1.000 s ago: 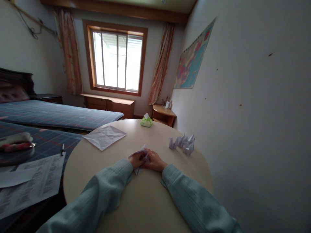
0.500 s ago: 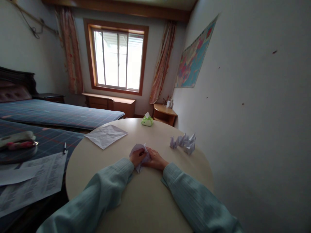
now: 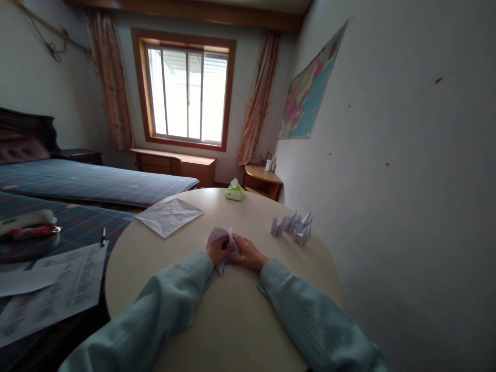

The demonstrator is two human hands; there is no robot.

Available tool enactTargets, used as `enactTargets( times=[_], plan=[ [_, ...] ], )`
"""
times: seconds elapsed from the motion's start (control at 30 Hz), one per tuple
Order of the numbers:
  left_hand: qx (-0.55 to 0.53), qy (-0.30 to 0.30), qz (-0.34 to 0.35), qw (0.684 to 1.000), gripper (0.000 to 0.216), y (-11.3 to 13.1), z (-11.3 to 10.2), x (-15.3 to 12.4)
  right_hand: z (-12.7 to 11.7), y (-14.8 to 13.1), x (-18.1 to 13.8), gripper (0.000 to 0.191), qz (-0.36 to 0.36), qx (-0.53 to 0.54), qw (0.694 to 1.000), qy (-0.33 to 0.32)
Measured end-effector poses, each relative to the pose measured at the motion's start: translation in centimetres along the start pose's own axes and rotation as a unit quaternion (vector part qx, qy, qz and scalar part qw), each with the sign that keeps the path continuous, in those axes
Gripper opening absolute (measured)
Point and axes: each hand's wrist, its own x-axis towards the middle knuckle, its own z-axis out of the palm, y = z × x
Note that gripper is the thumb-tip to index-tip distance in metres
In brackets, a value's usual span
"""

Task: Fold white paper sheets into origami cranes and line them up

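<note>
- Head view: the left hand (image 3: pixel 219 249) is curled over the left side of a piece of folded paper (image 3: pixel 217 233), pinching it between thumb and fingers.
- The right hand (image 3: pixel 250 254) lies against the paper's right side, its fingers bent toward the left hand; how firmly it grips cannot be told, as its fingertips are partly hidden.
- The folded paper sits between the two hands, over the middle of the round bench (image 3: pixel 236 315); one pointed end sticks out below them, toward the person. Whether it rests on the surface or is slightly raised is unclear.
- To the right, apart from the hands, a row of folded paper figures (image 3: pixel 296 227) stands close together on the bench, their pointed tips up.
- Left and farther off, a creased paper sheet (image 3: pixel 170 216) lies spread out, one corner near the bench's edge.
- At the far edge is a green tissue pack (image 3: pixel 234 194), a tissue poking from its top.
- Left of the bench, printed sheets (image 3: pixel 79 284) and a pen (image 3: pixel 103 237) lie beside it.
</note>
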Motion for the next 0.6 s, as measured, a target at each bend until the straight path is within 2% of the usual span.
enactTargets(
  times=[0.27,0.43,0.6],
  plan=[
    [0.010,-0.007,-0.003,1.000,0.012,-0.18,0.00,0.14,-0.09,-0.19,-0.10,0.092,-0.002,0.009,1.000,0.017],
    [-0.019,0.005,-0.021,1.000,0.020,-0.51,0.12,0.16,-0.16,-0.32,-0.10,0.091,-0.004,0.007,1.000,0.018],
    [0.030,-0.023,0.003,0.999,0.026,-0.14,-0.19,-0.13,-0.18,-0.23,-0.12,0.090,-0.007,0.007,1.000,0.016]
  ],
)
